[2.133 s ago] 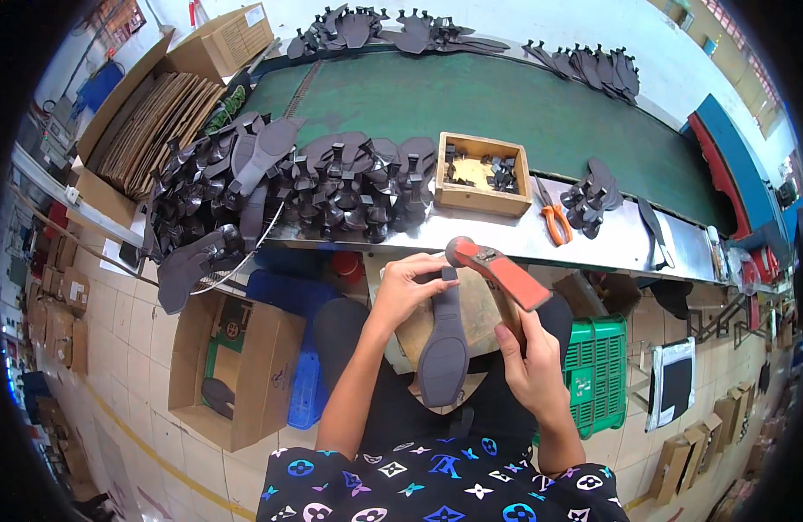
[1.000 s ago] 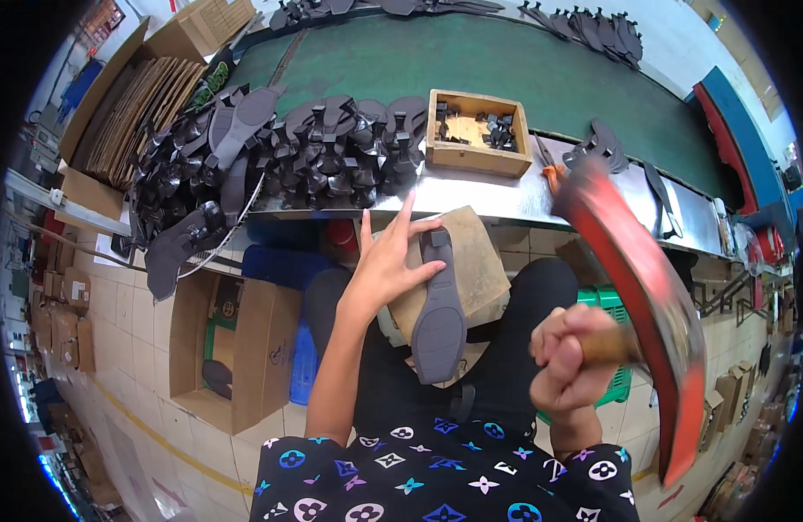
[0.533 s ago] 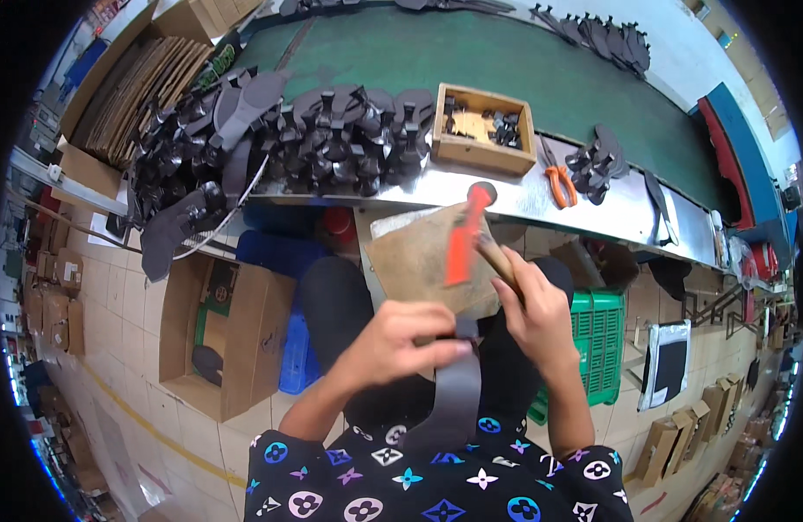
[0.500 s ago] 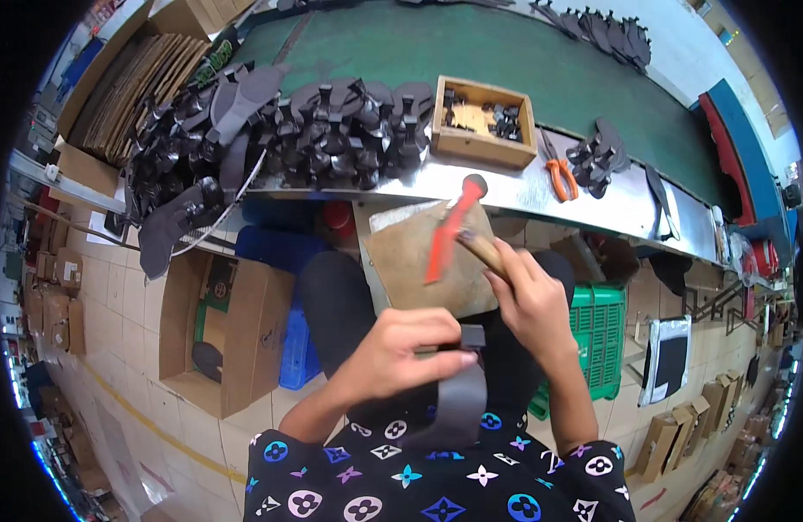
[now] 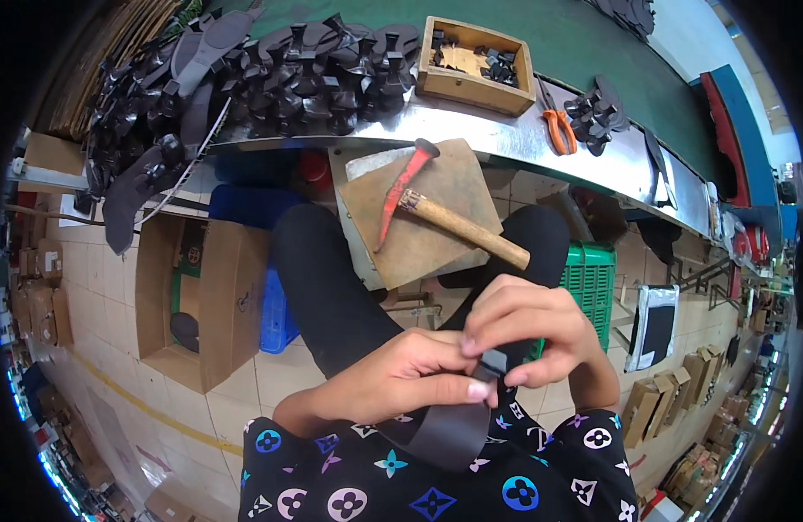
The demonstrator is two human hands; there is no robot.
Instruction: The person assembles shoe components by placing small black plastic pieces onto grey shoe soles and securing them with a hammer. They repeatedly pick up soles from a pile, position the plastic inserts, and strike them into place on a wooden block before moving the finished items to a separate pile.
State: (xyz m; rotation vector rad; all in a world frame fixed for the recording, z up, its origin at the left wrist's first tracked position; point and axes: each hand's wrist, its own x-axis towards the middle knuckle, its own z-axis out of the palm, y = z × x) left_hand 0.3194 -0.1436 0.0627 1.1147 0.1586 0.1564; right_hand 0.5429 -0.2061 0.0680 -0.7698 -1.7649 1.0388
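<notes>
My left hand (image 5: 419, 370) is closed around the heel of a dark high-heeled shoe sole (image 5: 454, 435), whose strip-like body curves down against my shirt. The heel's squared grey end (image 5: 491, 362) points up between my hands. My right hand (image 5: 536, 331) bends over that end, with thumb and fingertips closed on it; the exact contact is partly hidden. A hammer (image 5: 458, 228) with a red head and wooden handle lies on a worn brown board (image 5: 454, 174) beyond my hands.
Many heeled soles (image 5: 306, 87) are piled on the bench at the left. A wooden box (image 5: 475, 96) of small black pieces, orange-handled pliers (image 5: 559, 130) and more heels (image 5: 597, 113) stand along its edge. A cardboard box (image 5: 232, 304) and green crate (image 5: 588, 291) flank my legs.
My right hand has let go of the hammer, which now rests on the board, and has come back to the heel end. The view has shifted slightly.
</notes>
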